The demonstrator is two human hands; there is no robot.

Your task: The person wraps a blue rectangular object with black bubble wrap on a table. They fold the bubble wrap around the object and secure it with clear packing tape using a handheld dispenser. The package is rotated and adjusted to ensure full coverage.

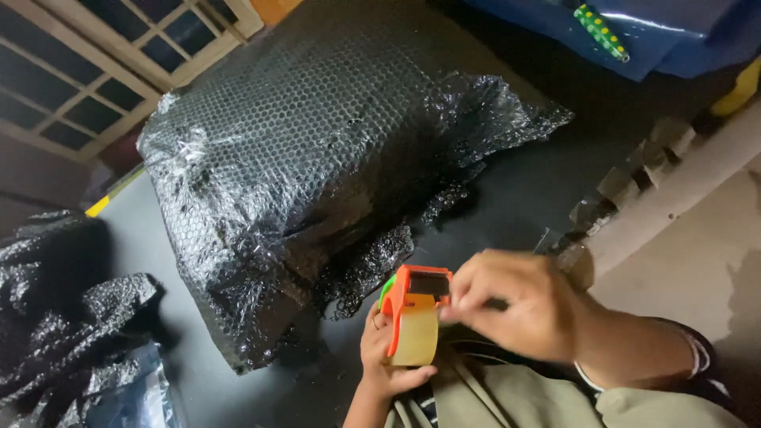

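Left hand [388, 357] gripped the dispenser [412, 317] below the parcel [317, 158]; right hand [515, 305] pinched its tape end. Light, rigid, likely sticky; best held by the frame.

Parcel [317, 158]: wrapped in black bubble wrap, glossy, dimpled, crinkled at the ends. Tape dispenser [412, 305]: smooth orange plastic, slight sheen; its tape roll [416, 337] was clear and shiny. Table [515, 198]: dark, matt, smooth. Loose bubble wrap [63, 333] at left was equally glossy.
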